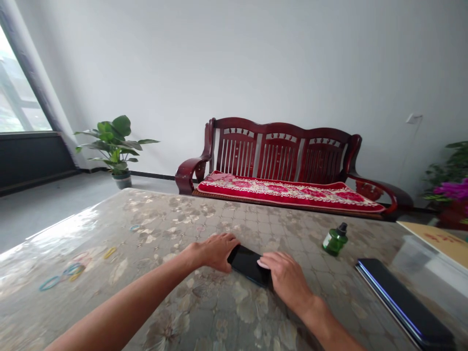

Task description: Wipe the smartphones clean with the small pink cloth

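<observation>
A black smartphone (249, 264) lies flat, screen up, on the table in front of me. My left hand (218, 249) grips its left end, fingers over the far edge and thumb at the near side. My right hand (287, 275) is over the phone's right end with its fingers closed. Under those fingertips, a small pale flat pad (263, 264) rests against the screen. Its exact kind is too small to tell, and most of it is hidden by my fingers.
On the patterned tablecloth (175, 302), a green bottle (335, 240) with a black top stands to the right. Stacked dark phones (404, 302) lie nearer, beside a clear box (431, 261). Coloured bands (68, 274) are scattered left. Behind the table is a wooden bench (280, 151).
</observation>
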`<state>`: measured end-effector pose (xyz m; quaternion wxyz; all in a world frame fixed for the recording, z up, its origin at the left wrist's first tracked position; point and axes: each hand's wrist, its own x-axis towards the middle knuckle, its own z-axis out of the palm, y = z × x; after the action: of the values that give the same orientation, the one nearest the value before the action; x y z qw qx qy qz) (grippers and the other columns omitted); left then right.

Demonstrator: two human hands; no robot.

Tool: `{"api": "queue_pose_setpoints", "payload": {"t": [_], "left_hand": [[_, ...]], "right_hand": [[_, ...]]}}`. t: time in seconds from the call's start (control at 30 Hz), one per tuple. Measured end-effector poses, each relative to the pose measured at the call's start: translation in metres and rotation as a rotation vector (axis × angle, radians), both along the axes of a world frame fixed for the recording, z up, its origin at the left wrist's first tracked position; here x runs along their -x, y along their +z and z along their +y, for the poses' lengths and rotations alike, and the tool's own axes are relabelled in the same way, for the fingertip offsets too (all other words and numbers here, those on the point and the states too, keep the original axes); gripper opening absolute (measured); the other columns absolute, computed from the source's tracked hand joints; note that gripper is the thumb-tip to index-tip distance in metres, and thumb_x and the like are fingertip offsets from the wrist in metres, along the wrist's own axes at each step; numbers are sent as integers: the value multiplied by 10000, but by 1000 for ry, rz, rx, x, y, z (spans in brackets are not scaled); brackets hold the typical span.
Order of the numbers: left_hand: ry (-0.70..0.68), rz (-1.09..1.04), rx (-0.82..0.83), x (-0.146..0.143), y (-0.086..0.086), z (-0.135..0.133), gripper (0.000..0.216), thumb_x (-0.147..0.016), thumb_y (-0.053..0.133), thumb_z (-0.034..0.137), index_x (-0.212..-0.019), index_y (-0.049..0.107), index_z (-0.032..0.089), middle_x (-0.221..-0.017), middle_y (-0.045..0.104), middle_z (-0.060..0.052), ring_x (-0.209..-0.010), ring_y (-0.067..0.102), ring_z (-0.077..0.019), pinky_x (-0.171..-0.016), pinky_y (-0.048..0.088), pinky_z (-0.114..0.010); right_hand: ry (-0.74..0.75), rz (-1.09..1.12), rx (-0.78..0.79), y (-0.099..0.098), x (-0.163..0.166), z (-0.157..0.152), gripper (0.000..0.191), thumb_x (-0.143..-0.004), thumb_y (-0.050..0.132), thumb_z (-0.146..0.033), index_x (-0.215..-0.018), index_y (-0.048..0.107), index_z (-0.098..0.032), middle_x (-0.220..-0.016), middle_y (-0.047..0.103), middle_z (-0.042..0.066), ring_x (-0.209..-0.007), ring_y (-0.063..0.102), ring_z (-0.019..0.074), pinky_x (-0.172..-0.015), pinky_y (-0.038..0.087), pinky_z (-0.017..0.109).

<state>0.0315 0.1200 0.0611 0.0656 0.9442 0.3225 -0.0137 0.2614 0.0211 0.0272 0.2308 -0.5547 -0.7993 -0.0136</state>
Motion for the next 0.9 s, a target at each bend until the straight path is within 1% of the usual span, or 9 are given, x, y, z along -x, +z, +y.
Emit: {"api": "queue_pose_setpoints", "payload": {"t": [0.1, 0.17, 0.37, 0.47, 0.57, 0.67, 0.73, 0.8, 0.9], "left_hand": [[95, -66, -23, 9, -5, -12, 435, -695, 683, 323, -1100, 596, 192, -1115, 591, -93, -1022, 593, -289, -888, 502, -386], [161, -97, -36, 11, -9, -20, 387, -722, 669, 336, -1071, 605, 183, -1104, 589, -101, -1037, 575, -292, -895, 495, -391], [318, -152, -42, 2, -16, -41, 334, -720, 667, 364, -993, 637, 175, -1080, 602, -119, -1057, 546, -306, -895, 490, -395], [365, -188, -40, 0, -21, -49, 359, -713, 665, 380, -1013, 644, 183, -1066, 604, -115, -1040, 548, -308, -893, 490, -398], [318, -257, -7, 6, -26, -57, 440, -690, 666, 319, -1115, 630, 212, -1097, 599, -94, -1054, 539, -295, -915, 483, -384], [209, -355, 88, 17, -30, -65, 532, -676, 669, 253, -1205, 612, 244, -1167, 597, -74, -1085, 533, -274, -941, 475, -351], [142, -419, 146, 23, -32, -69, 543, -712, 665, 237, -1250, 602, 270, -1231, 589, -54, -1126, 527, -253, -978, 454, -332], [120, -454, 185, 25, -35, -71, 512, -761, 662, 234, -1267, 604, 292, -1252, 591, -35, -1139, 533, -233, -995, 440, -320], [125, -451, 176, 22, -40, -72, 406, -805, 686, 281, -1208, 647, 296, -1232, 601, -29, -1119, 546, -234, -983, 446, -333]], "right_hand": [[-46, -36, -29, 0, 1, -3, 295, -960, 449, -118, -966, 713, -252, -975, 692, 27, -899, 602, 174, -810, 418, 302], [-59, -81, -27, -1, 5, -6, 272, -961, 461, -130, -953, 705, -252, -923, 674, 26, -874, 587, 181, -791, 412, 312], [-61, -164, -53, -8, 23, -9, 210, -957, 500, -141, -998, 669, -259, -909, 632, 17, -867, 554, 197, -775, 402, 326], [-46, -166, -74, -10, 22, -5, 222, -957, 490, -126, -979, 666, -259, -889, 623, 16, -860, 556, 192, -776, 402, 321], [-85, -165, -90, -10, 11, 2, 267, -949, 466, -88, -973, 671, -257, -888, 623, 21, -865, 564, 189, -773, 405, 311], [-145, -186, -85, -10, 1, 10, 295, -934, 458, -61, -975, 680, -251, -897, 627, 30, -871, 568, 195, -781, 406, 311], [-153, -188, -69, -9, 0, 11, 292, -934, 458, -63, -968, 681, -247, -904, 624, 33, -880, 567, 196, -787, 405, 310], [-124, -167, -50, -6, 5, 10, 283, -943, 453, -75, -969, 676, -248, -908, 615, 28, -885, 563, 187, -785, 405, 300], [-41, -133, -15, -1, 16, 4, 271, -954, 448, -88, -964, 663, -253, -906, 600, 15, -878, 555, 166, -769, 406, 273]]}}
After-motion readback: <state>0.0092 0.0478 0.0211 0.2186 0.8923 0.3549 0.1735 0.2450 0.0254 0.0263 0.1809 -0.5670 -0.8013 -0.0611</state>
